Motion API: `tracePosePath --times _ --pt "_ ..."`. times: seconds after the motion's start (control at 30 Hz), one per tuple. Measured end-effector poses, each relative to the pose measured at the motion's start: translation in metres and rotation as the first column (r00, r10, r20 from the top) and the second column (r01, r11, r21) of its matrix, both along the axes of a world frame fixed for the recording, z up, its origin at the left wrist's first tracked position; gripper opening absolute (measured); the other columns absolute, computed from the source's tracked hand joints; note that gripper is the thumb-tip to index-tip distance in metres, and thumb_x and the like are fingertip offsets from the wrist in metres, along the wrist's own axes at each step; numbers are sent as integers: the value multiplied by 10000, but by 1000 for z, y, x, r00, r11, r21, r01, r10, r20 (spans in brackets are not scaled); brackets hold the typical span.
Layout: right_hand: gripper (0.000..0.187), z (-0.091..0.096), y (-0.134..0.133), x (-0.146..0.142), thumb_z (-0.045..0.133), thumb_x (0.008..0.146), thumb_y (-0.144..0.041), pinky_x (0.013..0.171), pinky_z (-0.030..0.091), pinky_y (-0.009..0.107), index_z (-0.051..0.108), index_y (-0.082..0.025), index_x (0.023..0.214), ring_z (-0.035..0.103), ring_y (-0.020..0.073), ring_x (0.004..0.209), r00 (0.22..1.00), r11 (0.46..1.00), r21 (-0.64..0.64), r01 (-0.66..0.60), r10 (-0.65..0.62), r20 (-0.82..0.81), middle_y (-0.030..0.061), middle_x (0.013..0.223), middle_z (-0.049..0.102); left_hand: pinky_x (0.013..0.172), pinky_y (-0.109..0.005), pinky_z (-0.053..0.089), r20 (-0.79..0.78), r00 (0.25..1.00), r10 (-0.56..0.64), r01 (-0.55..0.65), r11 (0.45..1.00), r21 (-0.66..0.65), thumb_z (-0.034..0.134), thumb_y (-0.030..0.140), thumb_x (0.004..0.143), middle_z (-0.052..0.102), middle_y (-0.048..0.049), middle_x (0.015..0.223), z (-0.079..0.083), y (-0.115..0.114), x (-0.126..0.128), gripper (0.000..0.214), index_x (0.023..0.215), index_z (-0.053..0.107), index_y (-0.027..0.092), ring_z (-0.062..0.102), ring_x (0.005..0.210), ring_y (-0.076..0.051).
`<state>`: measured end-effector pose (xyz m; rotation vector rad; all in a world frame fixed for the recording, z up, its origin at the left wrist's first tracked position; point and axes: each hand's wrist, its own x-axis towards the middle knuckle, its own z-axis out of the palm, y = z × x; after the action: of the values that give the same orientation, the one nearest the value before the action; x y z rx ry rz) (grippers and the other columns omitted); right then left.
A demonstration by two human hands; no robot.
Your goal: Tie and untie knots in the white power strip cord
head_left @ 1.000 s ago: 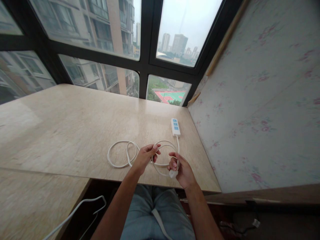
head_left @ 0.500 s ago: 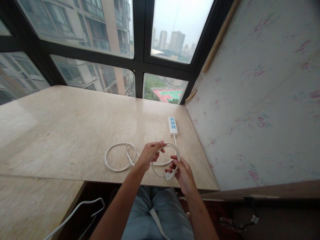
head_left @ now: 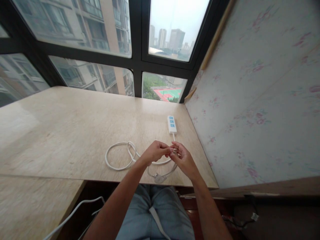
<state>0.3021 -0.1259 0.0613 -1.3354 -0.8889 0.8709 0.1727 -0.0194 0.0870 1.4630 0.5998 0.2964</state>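
My left hand (head_left: 157, 151) and my right hand (head_left: 182, 158) meet above the front of the ledge, fingertips together. Both are closed on the white power cord (head_left: 117, 144), which is mostly hidden between the fingers. Below them hangs the plug (head_left: 160, 178), its prongs turned to the upper left, on a small loop of that cord. Just beyond my right hand lies a white power strip (head_left: 171, 125) with blue sockets, the cord leaving its near end. More cord rests in a loose loop on the ledge, left of my left hand.
The beige stone ledge (head_left: 75, 133) runs below the dark window frame (head_left: 137, 63). On the right stands a flowered wall (head_left: 250, 110). Another white cable (head_left: 75, 213) hangs at the lower left, by the gap in front of the ledge.
My hands have come together; before, they held the loop apart. The plug has dropped from beside my right hand and swung left. The power strip stays in place.
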Motion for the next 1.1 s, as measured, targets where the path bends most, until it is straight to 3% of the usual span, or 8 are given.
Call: tracePosePath --times 0.1,0.17,0.37,0.5,0.7,0.8,0.97,1.1 --pt "329 16 5 6 645 830 -300 565 449 231 656 -215 1148 578 131 661 954 957 -130 -260 275 117 25 849 683 359 -211 120 -5 1000 6 -6 1000 26 667 486 723 458 43 471 -1 1 2 357 639 584 149 284 349 -39" --pt "277 22 8 8 604 861 -305 508 390 217 678 -217 1113 521 118 583 922 939 -168 -300 331 202 -1 730 651 355 -200 161 -16 998 55 -55 998 33 665 496 728 529 24 547 -4 1 3 356 717 578 151 327 357 -40" --pt "208 16 14 14 620 845 -333 460 289 209 695 -188 717 414 92 524 930 989 -112 -93 127 346 -28 576 512 414 -219 362 54 987 149 -155 981 119 573 562 802 621 -40 731 -11 5 0 403 827 543 161 549 460 -107" --pt "294 12 13 20 689 766 -456 369 149 205 677 -167 712 262 51 402 993 993 -116 6 7 114 -60 505 405 595 -268 462 23 986 164 -161 916 366 492 563 867 653 -58 770 -9 15 -22 426 941 596 157 643 663 -177" --pt "396 27 13 31 795 622 -499 344 89 176 681 -135 732 183 6 364 972 991 -25 129 -131 -193 -85 501 377 764 -319 477 -148 988 33 69 771 634 452 518 911 690 -70 945 -15 30 -62 398 1005 638 179 636 882 -216" --pt "355 41 12 33 809 619 -460 340 101 168 688 -141 717 188 6 364 957 981 51 187 -170 -237 -85 479 371 912 -386 464 -82 987 138 -24 631 775 546 424 886 665 -90 1107 -31 36 -65 353 1155 582 198 611 1039 -241" --pt "290 61 6 33 820 625 -395 334 124 155 699 -143 703 195 11 370 938 957 163 240 -185 -293 -82 449 371 1067 -496 365 162 900 405 -256 190 948 564 158 843 463 -198 1383 -59 39 -58 581 1393 375 164 382 1347 -304" --pt "278 64 3 38 832 614 -353 323 140 142 701 -129 713 211 6 366 898 931 196 309 -217 -384 -73 465 415 1100 -519 307 313 809 498 -336 -44 941 564 128 846 348 -230 1460 -63 27 -56 678 1459 274 162 240 1427 -332"
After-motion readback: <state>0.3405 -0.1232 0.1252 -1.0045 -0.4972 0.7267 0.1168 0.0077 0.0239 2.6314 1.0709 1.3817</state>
